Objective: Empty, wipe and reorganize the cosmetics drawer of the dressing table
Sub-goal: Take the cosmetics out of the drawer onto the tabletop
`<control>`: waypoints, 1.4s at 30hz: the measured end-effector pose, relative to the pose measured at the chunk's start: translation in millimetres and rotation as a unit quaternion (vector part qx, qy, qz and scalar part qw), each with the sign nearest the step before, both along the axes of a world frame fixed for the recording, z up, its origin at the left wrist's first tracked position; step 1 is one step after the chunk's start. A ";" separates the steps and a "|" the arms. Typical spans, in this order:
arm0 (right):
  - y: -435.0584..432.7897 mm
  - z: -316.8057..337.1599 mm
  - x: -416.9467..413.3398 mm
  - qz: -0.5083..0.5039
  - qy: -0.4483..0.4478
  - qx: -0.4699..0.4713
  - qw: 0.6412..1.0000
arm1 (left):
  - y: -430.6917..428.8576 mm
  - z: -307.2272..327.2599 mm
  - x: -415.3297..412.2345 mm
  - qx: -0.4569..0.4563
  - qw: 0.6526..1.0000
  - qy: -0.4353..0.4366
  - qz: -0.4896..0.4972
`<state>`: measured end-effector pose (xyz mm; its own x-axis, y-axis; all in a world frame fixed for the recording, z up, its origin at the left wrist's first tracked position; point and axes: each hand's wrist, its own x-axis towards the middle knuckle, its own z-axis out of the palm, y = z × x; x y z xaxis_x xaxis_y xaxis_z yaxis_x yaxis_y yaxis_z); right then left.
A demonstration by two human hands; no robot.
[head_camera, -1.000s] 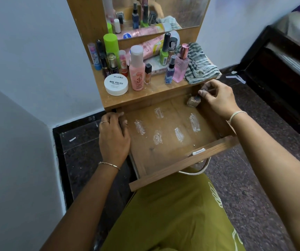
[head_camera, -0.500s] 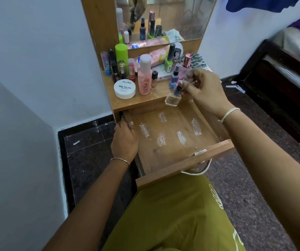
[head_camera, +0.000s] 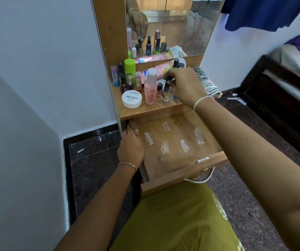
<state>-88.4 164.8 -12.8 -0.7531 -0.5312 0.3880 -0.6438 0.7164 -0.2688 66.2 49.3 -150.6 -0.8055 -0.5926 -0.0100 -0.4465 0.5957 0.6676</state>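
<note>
The wooden drawer (head_camera: 180, 176) is pulled out, and only several clear tape patches show on its bottom. My left hand (head_camera: 130, 148) grips the drawer's left side wall. My right hand (head_camera: 185, 86) is over the dressing table's shelf (head_camera: 145, 111), its fingers closed on the black cap of a clear nail polish bottle (head_camera: 165, 96). The bottle stands upright on the shelf next to a pink bottle (head_camera: 150, 87). A white nail polish wipes jar (head_camera: 132, 98) sits at the shelf's front left. A striped cloth (head_camera: 208, 84) lies at the shelf's right end, partly hidden by my hand.
More bottles and tubes crowd the back of the shelf below the mirror (head_camera: 172, 24). A white wall corner is at the left, dark tiled floor below. A dark wooden bed frame (head_camera: 281, 91) stands at the right. My green-clad lap is under the drawer front and its metal handle (head_camera: 202, 179).
My right hand lifted the nail polish bottle from the drawer's back right corner and carried it up and left onto the shelf. My left hand stayed on the drawer's left side.
</note>
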 end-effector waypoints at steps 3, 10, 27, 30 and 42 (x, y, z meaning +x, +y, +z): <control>-2.9 -1.8 -3.8 -0.009 -0.010 0.014 1.000 | -1.0 -2.2 0.2 -0.002 1.000 0.006 -0.003; -2.4 -2.7 -4.8 -0.018 -0.020 0.005 1.000 | 0.3 -0.8 0.1 0.013 1.000 0.015 -0.001; 60.9 7.8 -3.5 -0.176 -0.017 -0.172 0.969 | -7.0 7.8 -26.7 0.234 0.966 0.054 0.093; 78.5 -1.7 -18.4 -0.245 -0.025 -0.166 0.955 | -5.9 13.3 -37.6 0.228 0.965 0.050 0.116; 79.2 -35.4 -91.7 -0.220 -0.139 -0.002 0.966 | 4.1 2.3 -39.1 0.117 0.984 0.052 0.126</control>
